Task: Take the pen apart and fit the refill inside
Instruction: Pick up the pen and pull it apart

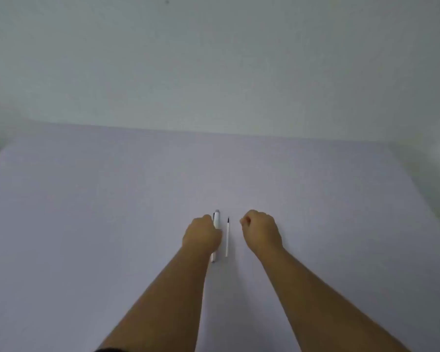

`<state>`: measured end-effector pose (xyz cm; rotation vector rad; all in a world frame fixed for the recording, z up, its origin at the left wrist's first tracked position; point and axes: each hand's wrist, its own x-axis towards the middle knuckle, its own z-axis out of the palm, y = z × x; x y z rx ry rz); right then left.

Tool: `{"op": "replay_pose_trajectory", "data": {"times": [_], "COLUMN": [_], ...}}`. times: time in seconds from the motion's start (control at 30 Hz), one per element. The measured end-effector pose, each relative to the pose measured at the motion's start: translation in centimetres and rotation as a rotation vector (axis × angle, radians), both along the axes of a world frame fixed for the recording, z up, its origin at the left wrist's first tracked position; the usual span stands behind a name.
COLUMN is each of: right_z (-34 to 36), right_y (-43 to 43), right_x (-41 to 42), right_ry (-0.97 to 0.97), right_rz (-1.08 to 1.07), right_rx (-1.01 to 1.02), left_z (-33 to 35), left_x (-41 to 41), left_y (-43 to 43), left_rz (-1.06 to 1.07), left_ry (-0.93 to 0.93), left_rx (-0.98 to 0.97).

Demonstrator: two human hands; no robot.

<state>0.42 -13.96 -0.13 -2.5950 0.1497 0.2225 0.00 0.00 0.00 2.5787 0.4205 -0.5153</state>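
Clearly I have the slim white plastic pen [216,221] lying on the pale lilac bench [87,224], my left hand [202,236] curled over its middle; whether that grip actually pinches the barrel I cannot tell. My right hand [262,231] is a loose fist, holding nothing. The thin white refill with its dark tip [227,237] lies just beside the pen. Both look light, stiff and slippery; I'd hold the barrel ends to twist. No containers.
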Motion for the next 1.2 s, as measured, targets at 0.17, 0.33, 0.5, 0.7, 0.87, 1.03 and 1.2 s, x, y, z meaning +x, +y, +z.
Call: {"op": "replay_pose_trajectory", "data": {"times": [0.17, 0.33, 0.5, 0.7, 0.87, 1.03, 1.2], "right_z": [-1.2, -1.5, 0.0, 2.7, 4.9, 6.0, 3.7], "right_y": [0.6, 0.8, 1.9, 3.0, 3.2, 2.4, 0.0], "right_x": [-0.1, -0.2, 0.2, 1.2, 1.8, 3.2, 3.4], "right_ry": [0.046, 0.064, 0.125, 0.176, 0.208, 0.16, 0.226], "right_rz": [-0.029, -0.038, -0.172, -0.346, -0.329, -0.459, -0.237], "right_rx": [0.074, 0.144, 0.407, 0.642, 0.739, 0.867, 0.464], "left_z": [-1.9, -1.9, -0.4, 2.3, 4.5, 5.6, 5.0], "left_x": [-0.8, -1.2, -1.6, -1.8, -1.5, -1.6, -1.6], "left_y": [-0.1, 0.8, 0.9, 0.4, 0.8, 1.5, 2.5], "left_rz": [0.087, 0.178, 0.179, 0.017, 0.027, 0.059, 0.166], "left_ry": [0.074, 0.048, -0.071, -0.151, -0.128, -0.014, -0.02], "left_rx": [-0.034, -0.185, -0.371, -0.37, -0.443, -0.578, -0.638]}}
